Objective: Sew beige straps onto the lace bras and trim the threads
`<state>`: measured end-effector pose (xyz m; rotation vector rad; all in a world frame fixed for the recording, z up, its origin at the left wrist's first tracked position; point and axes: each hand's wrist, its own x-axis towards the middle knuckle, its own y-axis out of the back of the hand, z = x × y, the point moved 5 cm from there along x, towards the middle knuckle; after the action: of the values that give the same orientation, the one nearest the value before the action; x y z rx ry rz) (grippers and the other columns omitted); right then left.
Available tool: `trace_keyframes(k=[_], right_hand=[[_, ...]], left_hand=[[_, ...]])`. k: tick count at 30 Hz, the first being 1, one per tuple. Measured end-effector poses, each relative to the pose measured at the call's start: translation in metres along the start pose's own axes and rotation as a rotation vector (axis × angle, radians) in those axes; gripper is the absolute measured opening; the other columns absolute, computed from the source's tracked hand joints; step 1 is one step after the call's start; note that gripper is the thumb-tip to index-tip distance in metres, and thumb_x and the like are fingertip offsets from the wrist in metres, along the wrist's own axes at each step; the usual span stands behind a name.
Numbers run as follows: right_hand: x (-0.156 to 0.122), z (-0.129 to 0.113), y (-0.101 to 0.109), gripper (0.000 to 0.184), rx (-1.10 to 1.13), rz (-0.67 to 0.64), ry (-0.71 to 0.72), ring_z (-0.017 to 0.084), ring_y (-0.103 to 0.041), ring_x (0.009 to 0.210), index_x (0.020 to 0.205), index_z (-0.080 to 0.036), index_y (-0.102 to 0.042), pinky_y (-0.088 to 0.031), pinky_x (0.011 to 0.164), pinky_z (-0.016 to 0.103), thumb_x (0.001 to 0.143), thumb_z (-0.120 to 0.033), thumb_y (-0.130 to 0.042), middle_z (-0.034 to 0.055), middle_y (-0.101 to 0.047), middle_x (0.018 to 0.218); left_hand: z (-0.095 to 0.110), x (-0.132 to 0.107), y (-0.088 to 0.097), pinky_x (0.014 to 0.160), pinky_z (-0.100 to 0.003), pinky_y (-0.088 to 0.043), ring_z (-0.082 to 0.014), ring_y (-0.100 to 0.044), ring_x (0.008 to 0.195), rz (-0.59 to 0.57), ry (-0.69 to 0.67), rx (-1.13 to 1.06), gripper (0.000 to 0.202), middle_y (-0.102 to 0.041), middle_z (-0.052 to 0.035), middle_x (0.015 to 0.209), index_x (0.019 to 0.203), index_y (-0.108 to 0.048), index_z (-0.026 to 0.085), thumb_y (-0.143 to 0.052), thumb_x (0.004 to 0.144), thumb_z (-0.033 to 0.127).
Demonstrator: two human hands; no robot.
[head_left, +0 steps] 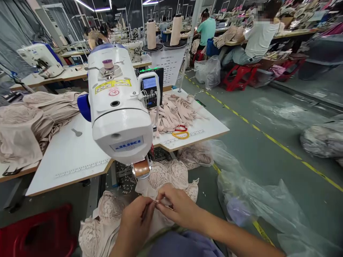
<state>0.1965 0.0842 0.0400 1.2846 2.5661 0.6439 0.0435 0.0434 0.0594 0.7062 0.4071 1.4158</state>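
My left hand [137,216] and my right hand [180,205] meet above my lap, both closed in a pinch with their fingertips touching. Between them they hold a small edge of a beige bra; which part of it is pinched is too small to tell. Pleated beige bra cups [168,173] hang just beyond my fingers, below the head of a white JUKI sewing machine [122,117]. More beige bras [92,230] lie to the left of my left hand, partly covered by my forearm.
On the white table [72,153], beige garments [40,114] are heaped at left and beige straps [174,112] at right, near red and yellow-handled scissors [181,134]. A red stool [37,228] stands lower left. Plastic bags [257,200] lie on the floor at right. Other people sit at machines behind.
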Motion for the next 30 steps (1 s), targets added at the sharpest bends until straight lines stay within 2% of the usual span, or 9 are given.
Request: trace_keyframes(k=[4, 7, 12, 13, 15, 17, 20, 24, 30], right_hand=[[0.006, 0.001, 0.0, 0.012, 0.089, -0.068, 0.002, 0.015, -0.058, 0.076, 0.095, -0.02, -0.069, -0.038, 0.07, 0.025, 0.088, -0.028, -0.062, 0.0012, -0.066, 0.083], [0.014, 0.008, 0.003, 0.015, 0.224, -0.063, -0.059, 0.014, -0.055, 0.072, 0.087, -0.018, -0.072, -0.037, 0.068, 0.025, 0.084, -0.031, -0.066, 0.0009, -0.063, 0.077], [0.023, 0.03, 0.008, 0.033, 0.611, -0.054, -0.286, 0.01, -0.043, 0.058, 0.081, -0.015, -0.068, -0.033, 0.056, 0.023, 0.078, -0.048, -0.07, -0.0025, -0.054, 0.065], [0.024, 0.028, 0.009, 0.03, 0.584, -0.07, -0.26, 0.01, -0.043, 0.058, 0.081, -0.015, -0.068, -0.033, 0.055, 0.023, 0.078, -0.045, -0.07, -0.0025, -0.053, 0.066], [0.024, 0.016, 0.011, 0.021, 0.418, -0.132, -0.097, 0.011, -0.048, 0.062, 0.083, -0.016, -0.07, -0.036, 0.059, 0.023, 0.08, -0.037, -0.069, -0.0012, -0.055, 0.07], [0.021, -0.003, 0.012, 0.013, 0.221, -0.19, 0.134, 0.015, -0.057, 0.078, 0.085, -0.018, -0.072, -0.043, 0.071, 0.026, 0.083, -0.031, -0.069, 0.0031, -0.062, 0.086], [0.016, -0.022, 0.008, 0.012, 0.059, -0.25, 0.362, 0.019, -0.06, 0.103, 0.089, -0.018, -0.072, -0.044, 0.09, 0.03, 0.088, -0.029, -0.066, 0.0085, -0.063, 0.112], [0.014, -0.027, 0.001, 0.019, -0.046, -0.291, 0.491, 0.016, -0.062, 0.082, 0.09, -0.016, -0.069, -0.048, 0.073, 0.025, 0.094, -0.028, -0.055, 0.0068, -0.066, 0.09], [0.013, -0.035, 0.004, 0.02, -0.116, -0.209, 0.607, 0.016, -0.061, 0.079, 0.087, -0.018, -0.064, -0.048, 0.071, 0.026, 0.094, -0.021, -0.046, 0.0072, -0.067, 0.085]], left_hand=[[0.0, -0.005, -0.003, 0.055, -0.019, -0.041, -0.0094, -0.059, 0.059, 0.045, -0.052, 0.025, 0.019, -0.062, 0.003, 0.068, 0.082, -0.062, 0.022, -0.051, 0.096, 0.024], [-0.002, -0.004, -0.001, 0.056, -0.018, -0.043, -0.0095, -0.061, 0.061, 0.056, -0.06, 0.02, 0.019, -0.063, 0.0025, 0.069, 0.082, -0.063, 0.022, -0.05, 0.097, 0.024], [-0.009, 0.001, 0.009, 0.079, -0.018, -0.052, -0.0126, -0.07, 0.096, -0.083, 0.015, -0.054, 0.021, -0.074, -0.0017, 0.1, 0.108, -0.064, 0.026, -0.045, 0.099, 0.026], [-0.01, 0.001, 0.011, 0.078, -0.018, -0.052, -0.0133, -0.07, 0.097, -0.11, 0.035, -0.06, 0.021, -0.074, -0.0017, 0.1, 0.11, -0.062, 0.026, -0.045, 0.099, 0.027], [-0.01, 0.0, 0.015, 0.066, -0.018, -0.051, -0.0129, -0.07, 0.081, -0.158, 0.085, -0.07, 0.018, -0.073, 0.0003, 0.088, 0.108, -0.059, 0.025, -0.044, 0.099, 0.029], [-0.006, -0.001, 0.017, 0.055, -0.018, -0.046, -0.0117, -0.064, 0.064, -0.194, 0.101, -0.077, 0.013, -0.069, 0.0029, 0.075, 0.102, -0.056, 0.025, -0.044, 0.099, 0.03], [0.003, 0.003, 0.019, 0.055, -0.017, -0.044, -0.0098, -0.059, 0.06, -0.179, 0.042, -0.066, 0.012, -0.066, 0.0036, 0.073, 0.093, -0.056, 0.024, -0.045, 0.098, 0.025], [0.013, 0.01, 0.024, 0.063, -0.016, -0.048, -0.0093, -0.063, 0.07, -0.125, -0.079, -0.06, 0.012, -0.066, 0.0015, 0.079, 0.087, -0.061, 0.023, -0.052, 0.094, 0.018], [0.014, 0.01, 0.03, 0.072, -0.016, -0.053, -0.0099, -0.069, 0.081, -0.097, -0.231, -0.064, 0.017, -0.072, 0.0001, 0.088, 0.095, -0.066, 0.024, -0.059, 0.09, 0.01]])
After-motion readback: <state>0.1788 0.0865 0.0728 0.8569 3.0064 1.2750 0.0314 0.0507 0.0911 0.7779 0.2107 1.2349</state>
